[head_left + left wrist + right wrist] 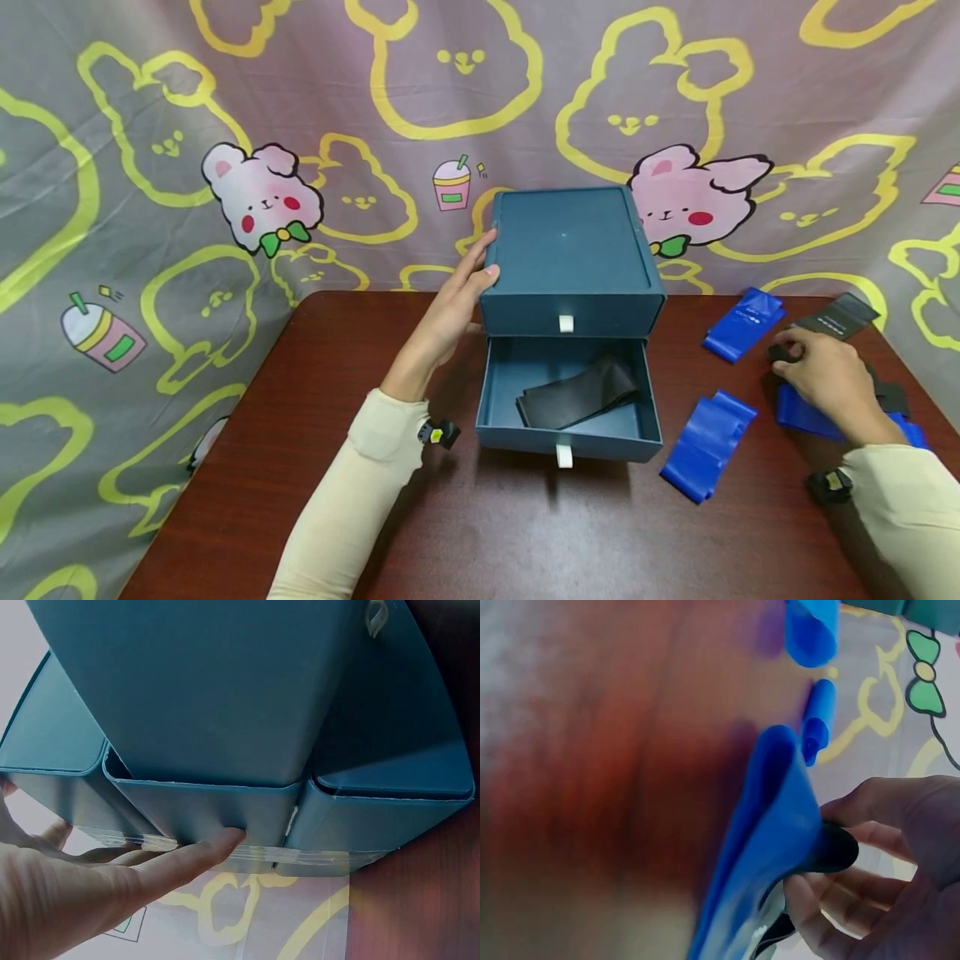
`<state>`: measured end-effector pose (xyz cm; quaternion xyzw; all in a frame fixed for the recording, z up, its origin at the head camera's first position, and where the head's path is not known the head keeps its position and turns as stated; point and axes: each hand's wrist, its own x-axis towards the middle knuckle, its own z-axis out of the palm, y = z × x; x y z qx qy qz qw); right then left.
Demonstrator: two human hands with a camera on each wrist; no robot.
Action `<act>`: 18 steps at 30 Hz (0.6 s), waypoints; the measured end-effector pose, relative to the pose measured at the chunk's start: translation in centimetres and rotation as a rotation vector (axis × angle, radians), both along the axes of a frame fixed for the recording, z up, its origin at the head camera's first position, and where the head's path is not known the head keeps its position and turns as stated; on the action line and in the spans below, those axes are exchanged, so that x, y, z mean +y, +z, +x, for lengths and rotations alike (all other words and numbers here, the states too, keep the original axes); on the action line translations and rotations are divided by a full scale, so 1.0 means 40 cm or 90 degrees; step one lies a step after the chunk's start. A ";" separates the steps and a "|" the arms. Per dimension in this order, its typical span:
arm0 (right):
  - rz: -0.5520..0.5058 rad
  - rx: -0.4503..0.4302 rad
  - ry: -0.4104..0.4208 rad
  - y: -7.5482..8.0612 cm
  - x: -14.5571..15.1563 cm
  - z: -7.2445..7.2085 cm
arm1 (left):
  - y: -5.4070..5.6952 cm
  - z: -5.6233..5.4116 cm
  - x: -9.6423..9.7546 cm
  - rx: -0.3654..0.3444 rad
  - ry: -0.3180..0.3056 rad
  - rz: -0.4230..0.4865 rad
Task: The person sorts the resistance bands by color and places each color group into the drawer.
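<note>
A dark teal drawer cabinet (570,250) stands near the back of the table, its middle drawer (495,392) pulled out. In that drawer lies a folded black band (573,396). My left hand (453,308) rests on the cabinet's left side, fingers fairly straight; the left wrist view shows a fingertip (234,835) on the middle section. At the far right, my right hand (832,375) pinches the folded end of a black band (836,849), thumb on one side and fingers on the other. A blue band (780,817) lies right against it.
Two folded blue bands, a far one (744,323) and a nearer one (708,446), lie right of the cabinet. Another black band (840,317) is behind my right hand, with more bands under and beside the wrist. A patterned cloth (360,100) hangs behind the table (300,450).
</note>
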<state>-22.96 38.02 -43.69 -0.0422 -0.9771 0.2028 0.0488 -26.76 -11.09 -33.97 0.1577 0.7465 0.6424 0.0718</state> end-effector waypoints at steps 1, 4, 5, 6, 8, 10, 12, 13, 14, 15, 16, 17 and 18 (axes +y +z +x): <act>-0.004 0.014 0.008 0.002 0.002 0.000 | 0.000 0.000 0.000 0.000 0.000 0.001; -0.019 0.053 0.028 0.010 0.007 0.002 | 0.001 0.001 0.001 0.000 -0.002 0.003; -0.023 0.065 0.034 0.013 0.008 0.003 | 0.001 0.001 0.002 0.001 -0.003 0.003; -0.028 0.073 0.038 0.016 0.009 0.004 | 0.001 0.001 0.002 0.000 -0.003 0.003; -0.034 0.085 0.034 0.022 0.010 0.005 | 0.001 0.000 0.003 0.001 -0.004 0.003; -0.042 0.091 0.020 0.028 0.010 0.006 | 0.002 0.000 0.002 0.001 -0.003 0.002; -0.054 0.085 -0.003 0.036 0.010 0.007 | 0.002 0.000 0.002 -0.001 -0.001 0.000; -0.065 0.079 -0.014 0.042 0.010 0.009 | 0.002 0.001 0.002 -0.001 -0.001 0.001; -0.080 0.072 -0.024 0.047 0.011 0.010 | 0.002 0.001 0.002 -0.002 0.000 0.001; -0.091 0.067 -0.033 0.052 0.011 0.012 | 0.003 0.002 0.002 -0.003 0.000 0.001; -0.105 0.061 -0.039 0.058 0.012 0.015 | 0.003 0.002 0.003 -0.004 0.001 0.001; -0.119 0.055 -0.044 0.064 0.012 0.018 | 0.003 0.002 0.003 -0.006 0.001 0.002; -0.134 0.052 -0.047 0.070 0.011 0.021 | 0.003 0.002 0.003 -0.007 0.002 0.003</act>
